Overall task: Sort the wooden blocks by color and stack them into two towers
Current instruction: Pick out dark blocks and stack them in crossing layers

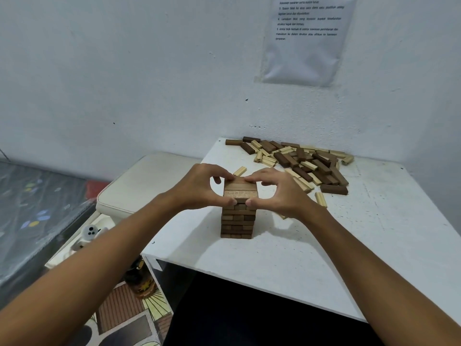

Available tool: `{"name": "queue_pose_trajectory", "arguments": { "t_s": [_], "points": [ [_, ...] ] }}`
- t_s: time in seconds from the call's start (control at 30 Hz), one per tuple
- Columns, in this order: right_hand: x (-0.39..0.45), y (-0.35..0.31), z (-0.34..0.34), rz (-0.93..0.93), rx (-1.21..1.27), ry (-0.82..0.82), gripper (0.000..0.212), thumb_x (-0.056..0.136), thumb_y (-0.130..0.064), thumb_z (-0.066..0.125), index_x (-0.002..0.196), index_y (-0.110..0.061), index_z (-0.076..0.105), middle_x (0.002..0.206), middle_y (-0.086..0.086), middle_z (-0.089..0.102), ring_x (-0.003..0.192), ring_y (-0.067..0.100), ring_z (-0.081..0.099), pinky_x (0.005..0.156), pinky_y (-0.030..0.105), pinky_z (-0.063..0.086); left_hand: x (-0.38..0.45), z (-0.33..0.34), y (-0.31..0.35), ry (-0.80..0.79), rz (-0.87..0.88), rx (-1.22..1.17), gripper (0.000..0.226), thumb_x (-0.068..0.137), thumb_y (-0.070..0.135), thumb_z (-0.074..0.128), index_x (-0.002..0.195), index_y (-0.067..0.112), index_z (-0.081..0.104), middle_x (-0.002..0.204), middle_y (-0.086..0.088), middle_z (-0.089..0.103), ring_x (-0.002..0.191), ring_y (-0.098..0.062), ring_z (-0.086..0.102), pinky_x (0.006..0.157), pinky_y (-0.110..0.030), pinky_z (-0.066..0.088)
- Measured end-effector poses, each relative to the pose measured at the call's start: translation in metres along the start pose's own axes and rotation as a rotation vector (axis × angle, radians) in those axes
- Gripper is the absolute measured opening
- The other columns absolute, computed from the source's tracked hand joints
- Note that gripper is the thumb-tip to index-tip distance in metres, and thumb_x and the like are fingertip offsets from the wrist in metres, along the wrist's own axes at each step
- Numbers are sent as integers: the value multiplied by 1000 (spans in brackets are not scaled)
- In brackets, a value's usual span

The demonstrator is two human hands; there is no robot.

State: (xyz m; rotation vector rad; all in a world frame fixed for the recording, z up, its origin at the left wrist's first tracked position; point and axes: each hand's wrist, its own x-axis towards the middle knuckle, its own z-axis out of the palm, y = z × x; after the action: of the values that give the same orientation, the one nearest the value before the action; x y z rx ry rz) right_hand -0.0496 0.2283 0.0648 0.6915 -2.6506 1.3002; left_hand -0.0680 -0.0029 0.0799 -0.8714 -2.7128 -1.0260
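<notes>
A tower of dark brown wooden blocks (238, 221) stands on the white table (324, 245), several layers high. My left hand (199, 188) and my right hand (274, 191) clasp its top layers from either side, thumbs meeting on the near face and fingertips resting on the top blocks. A mixed pile of dark and light blocks (299, 161) lies at the table's back right. One light block (240, 171) lies just behind the tower. Another light block (321, 199) lies to the right of my right hand.
A white cushioned seat (139, 188) adjoins the table's left side. Lower left are a small white figure (89, 233), a dark jar (139, 280) and a patterned floor mat. A printed sheet (304, 38) hangs on the wall. The table's front edge is near me.
</notes>
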Motion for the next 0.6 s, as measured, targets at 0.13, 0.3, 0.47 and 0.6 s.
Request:
{"name": "queue_pose_trajectory", "arguments": {
  "t_s": [0.13, 0.3, 0.47, 0.6],
  "points": [
    [-1, 1, 1, 12, -9, -1, 61, 62, -42, 77, 120, -26, 67, 116, -11, 61, 113, 1, 52, 89, 20, 42, -1, 1, 0, 5, -2, 0, 74, 52, 64, 69, 112, 21, 71, 102, 12, 68, 89, -6, 58, 61, -10, 39],
    [-1, 2, 2, 14, -3, -4, 61, 63, -42, 76, 121, -26, 67, 116, -13, 60, 114, 2, 51, 88, 18, 41, -1, 0, -1, 3, -13, -2, 74, 52, 65, 70, 112, 22, 71, 103, 13, 67, 91, -4, 57, 62, -9, 39],
    [-1, 3, 2, 6, 6, 1, 59, 62, -41, 78, 119, -26, 68, 116, -12, 62, 114, 5, 53, 93, 28, 46, -2, 0, -1, -7, -24, -5, 75, 51, 65, 70, 113, 23, 71, 104, 13, 67, 92, -4, 56, 63, -11, 39],
    [-1, 3, 2, -2, 7, -4, 60, 62, -44, 77, 119, -27, 67, 117, -12, 62, 114, 5, 53, 93, 30, 47, -3, 0, -1, -9, -31, -10, 76, 50, 67, 70, 113, 24, 70, 104, 14, 66, 92, -5, 56, 64, -14, 39]
  ]
}}
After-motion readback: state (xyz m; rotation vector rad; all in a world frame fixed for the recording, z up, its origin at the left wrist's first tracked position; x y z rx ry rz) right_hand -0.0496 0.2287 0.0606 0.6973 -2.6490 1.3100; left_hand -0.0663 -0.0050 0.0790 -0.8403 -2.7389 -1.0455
